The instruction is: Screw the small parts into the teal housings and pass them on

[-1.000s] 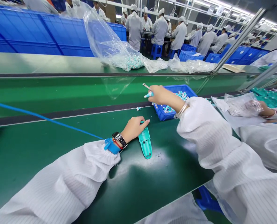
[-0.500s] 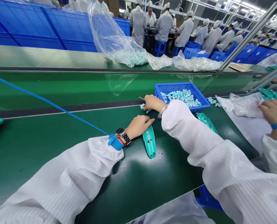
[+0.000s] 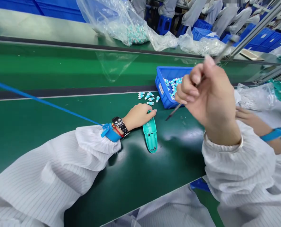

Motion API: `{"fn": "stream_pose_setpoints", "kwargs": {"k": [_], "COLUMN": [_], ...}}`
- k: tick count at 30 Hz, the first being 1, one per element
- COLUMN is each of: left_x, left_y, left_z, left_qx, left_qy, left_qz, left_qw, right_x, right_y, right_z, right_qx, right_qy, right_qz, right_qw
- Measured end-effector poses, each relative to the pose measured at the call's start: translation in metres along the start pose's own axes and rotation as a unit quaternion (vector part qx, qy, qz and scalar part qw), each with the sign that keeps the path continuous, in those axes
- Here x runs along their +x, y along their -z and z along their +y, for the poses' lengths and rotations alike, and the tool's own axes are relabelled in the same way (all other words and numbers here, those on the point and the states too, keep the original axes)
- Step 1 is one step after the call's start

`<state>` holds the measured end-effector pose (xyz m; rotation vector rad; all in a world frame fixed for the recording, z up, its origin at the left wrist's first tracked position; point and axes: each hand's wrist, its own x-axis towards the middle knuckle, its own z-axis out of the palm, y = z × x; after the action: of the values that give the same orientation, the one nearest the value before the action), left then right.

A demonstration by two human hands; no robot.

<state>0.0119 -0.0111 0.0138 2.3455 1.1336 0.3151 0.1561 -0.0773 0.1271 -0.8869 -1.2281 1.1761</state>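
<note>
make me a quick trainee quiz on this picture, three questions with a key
1. True or false: the left hand touches the teal shell.

2. What does the right hand hold?
A) a watch
B) a thin rod
C) a bag

3. Fill the gap: as the camera sees it, several loose parts lie on the table to the ____ of the blue bin.

Key:
1. True
2. B
3. left
</note>
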Motion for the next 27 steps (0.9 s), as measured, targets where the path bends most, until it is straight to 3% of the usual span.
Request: {"fn": "stream_pose_setpoints", "kwargs": {"k": [5,10,27], "left_x": [-0.001,-0.004,-0.003], "left_y": [-0.007,-0.009,-0.014], "left_z": [0.022,0.034,0.032], "left_qx": [0.041,0.080,0.013], "left_qy": [0.023,0.029,0.047], "left_qz": [0.007,-0.015,0.000], "left_qw": [0.999,0.996,0.999], "right_x": [-0.026,-0.036,-0.039], "right_y": [-0.003,-0.011,-0.017], "right_z": [0.023,0.043,0.039], "right_qx": [0.104,0.123,0.106], "right_qy": [0.020,0.022,-0.019], "right_qz": [0.016,0.025,-0.037], "right_qw": [0.994,0.992,0.993]}}
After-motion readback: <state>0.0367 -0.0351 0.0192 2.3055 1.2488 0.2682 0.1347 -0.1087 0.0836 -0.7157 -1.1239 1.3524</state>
